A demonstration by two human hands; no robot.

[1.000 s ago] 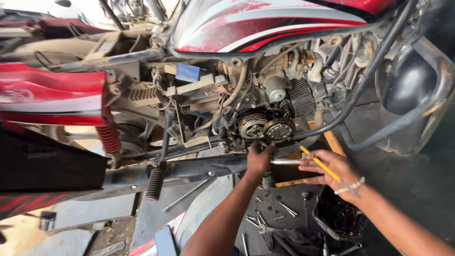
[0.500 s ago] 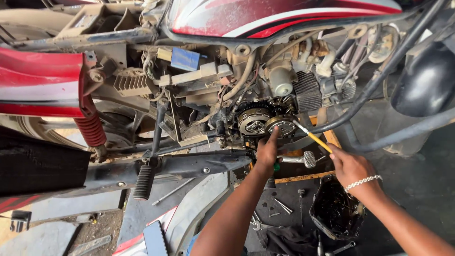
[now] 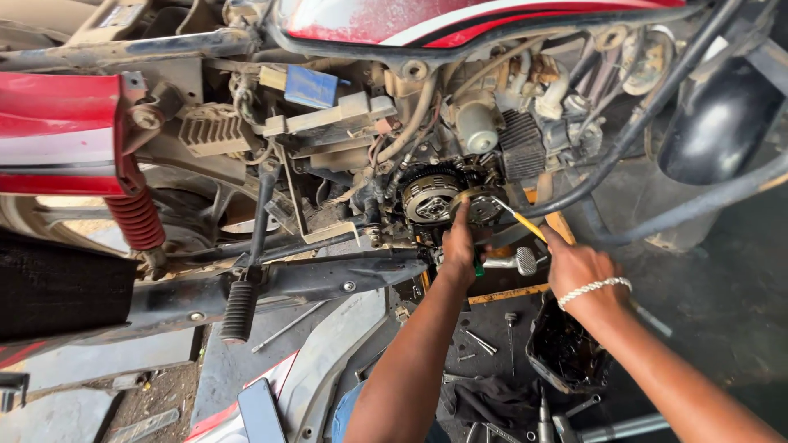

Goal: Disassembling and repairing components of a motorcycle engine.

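Note:
A red motorcycle lies tilted with its engine side open, showing a round clutch assembly [image 3: 428, 197] and a smaller gear [image 3: 483, 203] beside it. My left hand [image 3: 458, 246] reaches up to the smaller gear, its fingers pressed on the gear's lower edge, with a green-handled tool under the palm. My right hand [image 3: 581, 267], a white beaded bracelet on the wrist, grips a yellow-handled screwdriver [image 3: 525, 224] whose tip points into the gear.
A red shock spring [image 3: 135, 217] and a black footpeg [image 3: 240, 310] sit to the left. Below my arms lie loose bolts and wrenches [image 3: 480, 343], a black oily engine cover [image 3: 565, 349] and a dark rag. A black tyre and mudguard [image 3: 716, 123] stand at the right.
The view moved closer to the engine. Both hands rose from the tools toward the clutch area, and the screwdriver tip now reaches the small gear.

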